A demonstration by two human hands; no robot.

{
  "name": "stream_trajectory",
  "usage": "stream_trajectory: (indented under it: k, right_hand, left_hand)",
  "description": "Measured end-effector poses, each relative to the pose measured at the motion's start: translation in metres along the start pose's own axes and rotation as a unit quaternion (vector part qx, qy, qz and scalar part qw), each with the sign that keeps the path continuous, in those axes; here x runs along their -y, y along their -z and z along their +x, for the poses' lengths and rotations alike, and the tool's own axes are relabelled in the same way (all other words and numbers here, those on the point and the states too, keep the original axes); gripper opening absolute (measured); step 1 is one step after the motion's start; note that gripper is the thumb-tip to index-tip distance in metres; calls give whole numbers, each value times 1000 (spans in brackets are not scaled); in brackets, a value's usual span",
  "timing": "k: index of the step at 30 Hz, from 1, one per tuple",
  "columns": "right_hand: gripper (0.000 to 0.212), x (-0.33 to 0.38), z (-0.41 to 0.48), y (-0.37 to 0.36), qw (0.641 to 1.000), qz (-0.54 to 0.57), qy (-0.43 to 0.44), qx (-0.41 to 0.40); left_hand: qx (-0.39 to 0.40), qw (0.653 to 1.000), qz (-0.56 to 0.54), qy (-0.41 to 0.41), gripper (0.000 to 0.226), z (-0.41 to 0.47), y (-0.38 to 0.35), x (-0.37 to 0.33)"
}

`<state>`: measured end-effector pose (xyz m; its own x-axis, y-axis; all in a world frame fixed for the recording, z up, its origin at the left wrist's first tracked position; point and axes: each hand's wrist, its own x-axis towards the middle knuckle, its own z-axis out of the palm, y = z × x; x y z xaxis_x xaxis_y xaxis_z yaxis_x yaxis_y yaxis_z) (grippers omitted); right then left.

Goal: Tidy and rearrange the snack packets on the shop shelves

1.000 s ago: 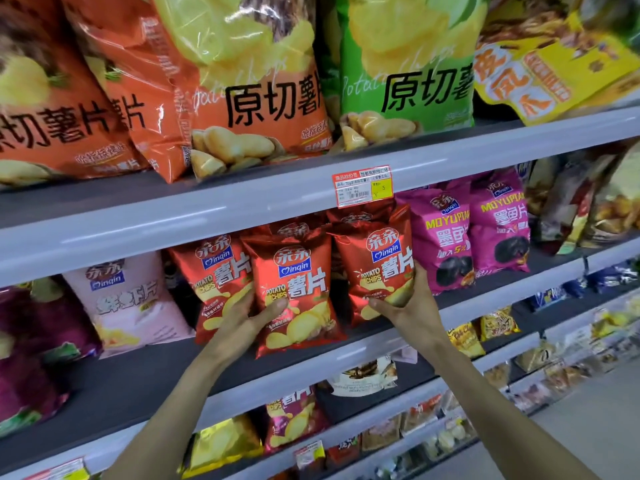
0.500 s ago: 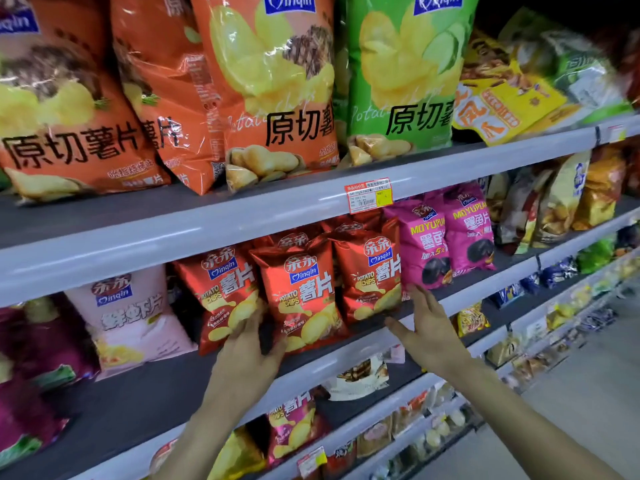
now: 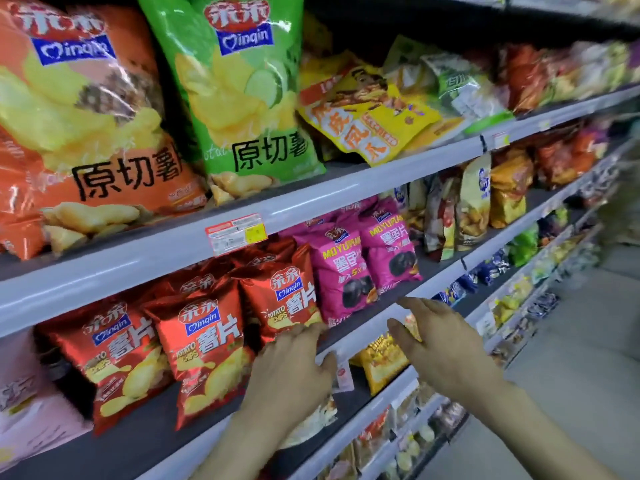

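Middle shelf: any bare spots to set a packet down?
Bare board in front of the red chip packets, left of the left hand. A dark strip right of the magenta packets. Top shelf: big bags packed tight.

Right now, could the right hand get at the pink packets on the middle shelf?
Probably yes. The right hand hovers open just below and in front of the pink packets, which stand near the shelf edge. Nothing visible lies between them.

One head-worn wide-angle view looks forward and slightly down, close against the shelves (image 3: pixel 138 258). They recede obliquely beyond the right hand (image 3: pixel 446 351). The left hand (image 3: pixel 291 372) sits low beside it, near mid-frame.
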<state>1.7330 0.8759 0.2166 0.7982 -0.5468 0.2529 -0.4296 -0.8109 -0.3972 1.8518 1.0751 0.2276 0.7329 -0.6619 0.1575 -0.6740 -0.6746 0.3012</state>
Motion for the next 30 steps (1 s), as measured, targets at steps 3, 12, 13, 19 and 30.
stream_trajectory:
  k: [3,12,13,19,30]
  right_hand:
    - [49,-45,24,34,1000,-9,-17,-4]
    - [49,-199,83,119,991,-52,-123,-29]
    - [48,-210,88,131,988,-63,-134,-42]
    - [47,-272,123,182,972,-96,-185,-108]
    - [49,-383,202,237,942,-150,-263,-143]
  left_hand:
    - [8,999,9,-35,45,48,-3,-54]
    - [38,988,-6,-149,41,175,-34,-222]
    - [30,986,-5,-164,41,186,-38,-239]
    - [18,976,-31,-216,44,252,-64,-334]
    - [20,952,-75,-297,40,401,-116,-478]
